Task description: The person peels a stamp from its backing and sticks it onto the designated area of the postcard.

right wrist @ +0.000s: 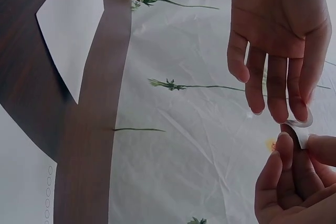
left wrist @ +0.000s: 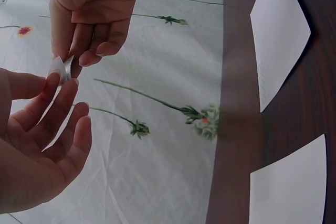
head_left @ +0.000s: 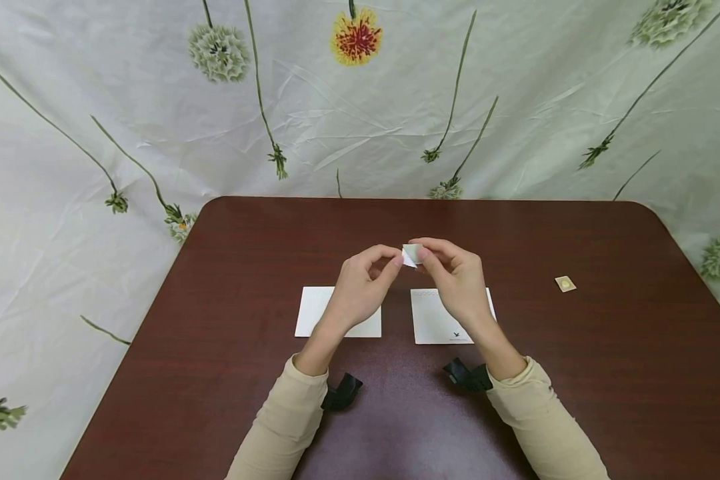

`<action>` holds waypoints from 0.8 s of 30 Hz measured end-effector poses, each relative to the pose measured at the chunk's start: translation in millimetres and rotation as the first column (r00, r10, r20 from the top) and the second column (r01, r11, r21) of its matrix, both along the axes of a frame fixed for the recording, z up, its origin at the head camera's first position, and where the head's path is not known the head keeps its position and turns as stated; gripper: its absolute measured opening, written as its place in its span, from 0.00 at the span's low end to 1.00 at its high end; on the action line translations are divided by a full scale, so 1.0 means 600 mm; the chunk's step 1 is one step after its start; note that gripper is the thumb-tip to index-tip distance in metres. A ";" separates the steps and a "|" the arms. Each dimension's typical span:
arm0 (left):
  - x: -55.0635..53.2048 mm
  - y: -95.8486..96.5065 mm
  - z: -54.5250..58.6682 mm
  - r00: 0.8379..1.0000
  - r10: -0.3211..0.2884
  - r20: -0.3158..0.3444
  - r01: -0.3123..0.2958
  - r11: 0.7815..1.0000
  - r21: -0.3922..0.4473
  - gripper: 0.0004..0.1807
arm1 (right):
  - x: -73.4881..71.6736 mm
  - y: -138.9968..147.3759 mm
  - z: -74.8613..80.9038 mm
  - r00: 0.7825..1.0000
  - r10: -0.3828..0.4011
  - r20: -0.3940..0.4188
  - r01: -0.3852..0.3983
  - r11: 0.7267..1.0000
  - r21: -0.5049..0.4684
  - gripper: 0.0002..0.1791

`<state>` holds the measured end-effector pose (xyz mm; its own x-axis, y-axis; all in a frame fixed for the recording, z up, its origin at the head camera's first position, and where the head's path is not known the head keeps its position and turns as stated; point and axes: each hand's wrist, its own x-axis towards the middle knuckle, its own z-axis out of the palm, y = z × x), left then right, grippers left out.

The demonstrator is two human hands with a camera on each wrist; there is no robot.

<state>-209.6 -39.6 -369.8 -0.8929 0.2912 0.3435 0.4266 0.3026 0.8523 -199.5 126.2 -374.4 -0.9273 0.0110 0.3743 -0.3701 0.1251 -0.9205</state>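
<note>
A small white slip of paper point(head_left: 411, 255) is being pinched from both sides, held in the air above the far middle of the dark brown table point(head_left: 606, 373). The left hand point(head_left: 360, 283) is being held with thumb and forefinger closed on the slip's left edge, while its remaining fingers point(left wrist: 79, 135) are being kept loosely extended below (this is plainest in the left wrist view). The right hand point(head_left: 456, 277) is being held with its fingertips nipping the slip's right edge, the other fingers point(right wrist: 257, 85) being pointed downward in a row. The slip itself appears partly curled or folded, and whether it is one layer or two cannot be told. Beneath the hands, two white cards are being left lying flat on the table: the left card point(head_left: 318, 312) is being partly covered by the left wrist, and the right card point(head_left: 435, 320), carrying a small dark mark near its near edge, is being partly covered by the right wrist. A small yellowish square piece point(head_left: 566, 284) is lying well apart to the right. Cream sleeves point(head_left: 288, 420) are being worn on both forearms, and a floral cloth point(head_left: 156, 120) is hanging behind the table.
</note>
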 end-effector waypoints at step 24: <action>-0.001 0.000 0.000 1.000 -0.015 0.014 0.015 1.000 0.005 0.08 | -0.002 0.007 0.006 0.996 0.011 0.087 -0.002 0.994 -0.105 0.11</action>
<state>-210.1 -39.9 -369.6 -0.8934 0.3025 0.3323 0.4187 0.2921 0.8599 -200.6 130.1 -370.7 -0.9567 0.0395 0.2885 -0.2878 0.0237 -0.9574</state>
